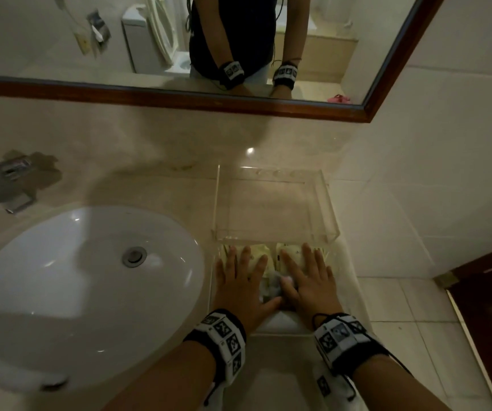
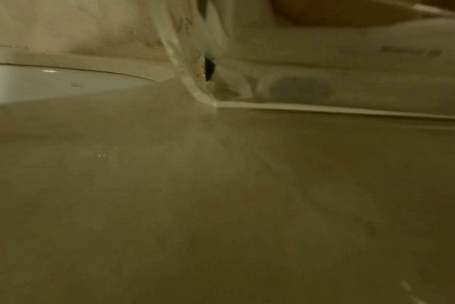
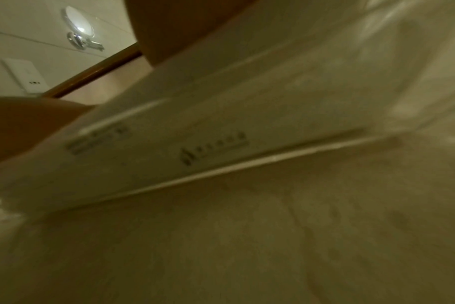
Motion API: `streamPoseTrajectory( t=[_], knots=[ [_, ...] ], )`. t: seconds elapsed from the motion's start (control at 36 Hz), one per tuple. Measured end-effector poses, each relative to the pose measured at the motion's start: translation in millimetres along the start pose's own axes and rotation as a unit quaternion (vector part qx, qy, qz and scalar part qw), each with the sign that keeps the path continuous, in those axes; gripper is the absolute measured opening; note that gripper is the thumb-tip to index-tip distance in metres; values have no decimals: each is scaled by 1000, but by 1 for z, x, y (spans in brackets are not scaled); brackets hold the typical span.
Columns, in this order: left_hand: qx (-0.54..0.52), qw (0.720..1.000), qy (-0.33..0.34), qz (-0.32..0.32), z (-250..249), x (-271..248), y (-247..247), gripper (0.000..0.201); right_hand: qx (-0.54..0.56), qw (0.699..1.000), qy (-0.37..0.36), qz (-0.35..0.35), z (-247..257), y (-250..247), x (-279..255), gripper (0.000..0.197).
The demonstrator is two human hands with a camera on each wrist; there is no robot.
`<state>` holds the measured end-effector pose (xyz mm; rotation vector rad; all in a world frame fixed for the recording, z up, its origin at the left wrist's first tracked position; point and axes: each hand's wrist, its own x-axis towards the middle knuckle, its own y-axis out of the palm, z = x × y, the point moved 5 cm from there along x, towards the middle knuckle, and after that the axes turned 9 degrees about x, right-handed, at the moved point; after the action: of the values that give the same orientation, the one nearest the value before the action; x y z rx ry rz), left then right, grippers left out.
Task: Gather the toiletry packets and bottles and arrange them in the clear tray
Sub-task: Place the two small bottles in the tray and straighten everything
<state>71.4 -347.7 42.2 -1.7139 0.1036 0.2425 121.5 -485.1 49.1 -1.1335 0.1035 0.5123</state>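
Pale yellow and white toiletry packets (image 1: 271,256) lie in the near section of a clear acrylic tray (image 1: 335,232) on the beige counter, right of the sink. My left hand (image 1: 244,271) and right hand (image 1: 307,271) rest flat on the packets side by side, fingers straight and spread, thumbs almost meeting over a small whitish item (image 1: 274,284). The tray's far section (image 1: 274,203) looks bare. In the left wrist view the tray's corner (image 2: 203,98) shows packets (image 2: 325,67) behind its clear wall. A printed white packet (image 3: 195,133) fills the right wrist view. No bottles are visible.
A white oval sink (image 1: 90,277) takes up the left of the counter, with a chrome faucet (image 1: 10,179) behind it. A wood-framed mirror (image 1: 179,96) hangs above. The counter ends just right of the tray, over tiled floor (image 1: 416,321) and a dark door (image 1: 490,292).
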Motion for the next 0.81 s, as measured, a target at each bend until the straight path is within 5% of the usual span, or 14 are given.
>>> streamPoseTrajectory(
  t=[0.11, 0.19, 0.36, 0.53, 0.81],
  knots=[
    [20, 1000, 15, 3, -3, -5, -13, 112, 20, 1000, -6, -3, 3, -10, -11, 61],
    [5, 999, 42, -7, -2, -13, -10, 110, 28, 998, -37, -37, 7, -14, -28, 71],
    [14, 998, 50, 19, 0, -12, -6, 107, -33, 998, -50, 13, -4, 9, -32, 75],
    [-15, 999, 32, 31, 0, -7, -7, 107, -46, 997, -65, -1, -4, 6, -16, 54],
    [1, 998, 44, 47, 0, -10, -8, 111, -39, 998, -48, -20, -1, 5, -30, 82]
  ],
)
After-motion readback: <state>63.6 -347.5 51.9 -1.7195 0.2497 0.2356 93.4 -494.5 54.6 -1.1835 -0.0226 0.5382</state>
